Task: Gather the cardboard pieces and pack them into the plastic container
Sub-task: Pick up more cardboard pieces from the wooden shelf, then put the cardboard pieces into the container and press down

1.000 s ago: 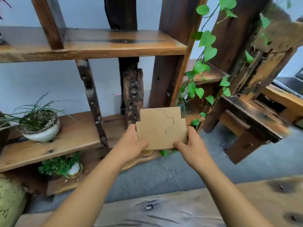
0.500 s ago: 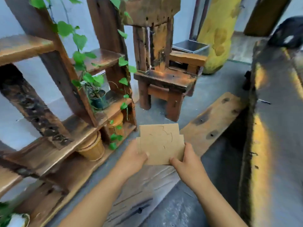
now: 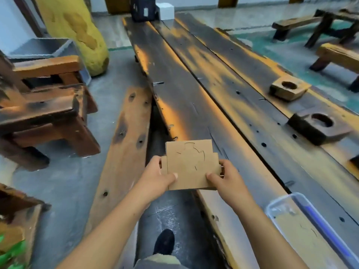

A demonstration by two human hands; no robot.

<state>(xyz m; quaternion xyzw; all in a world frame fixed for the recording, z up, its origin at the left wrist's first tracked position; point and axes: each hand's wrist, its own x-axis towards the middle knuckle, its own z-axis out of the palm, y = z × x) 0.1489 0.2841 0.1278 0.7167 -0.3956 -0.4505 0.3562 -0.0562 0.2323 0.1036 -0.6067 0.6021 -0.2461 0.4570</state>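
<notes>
My left hand [image 3: 155, 176] pinches the left edge of the cardboard pieces [image 3: 189, 165], thumb on top, fingers wrapped under. My right hand [image 3: 226, 176] pinches the right edge the same way, thumb on the face near the lower corner. Both hands closed on the stack, neither free. The stack is held flat-ish, face tilted toward the camera, in the air above the near edge of the tabletop [image 3: 194, 90]. It looks like several sheets layered, offset at the sides; the top one has curved cut lines. Exact count: can't tell.

The plastic container [image 3: 287, 202] sits on the tabletop at lower right, clear with a blue strip along one side. At least one cardboard sheet [image 3: 297, 235] already lies inside it. No lid seen on it; part of it is cut off by the frame edge.

Key relation: the container lies right of and nearer to me than the stack, well apart from it. The right hand is the nearer one. The container's long axis runs from its near-left corner away toward lower right, so I judge the stack needs to swing right and back, then drop flat.

Further out: two wooden blocks with round hollows [image 3: 289, 90] on the far right of the tabletop, a wooden chair [image 3: 44, 105] on the left.
</notes>
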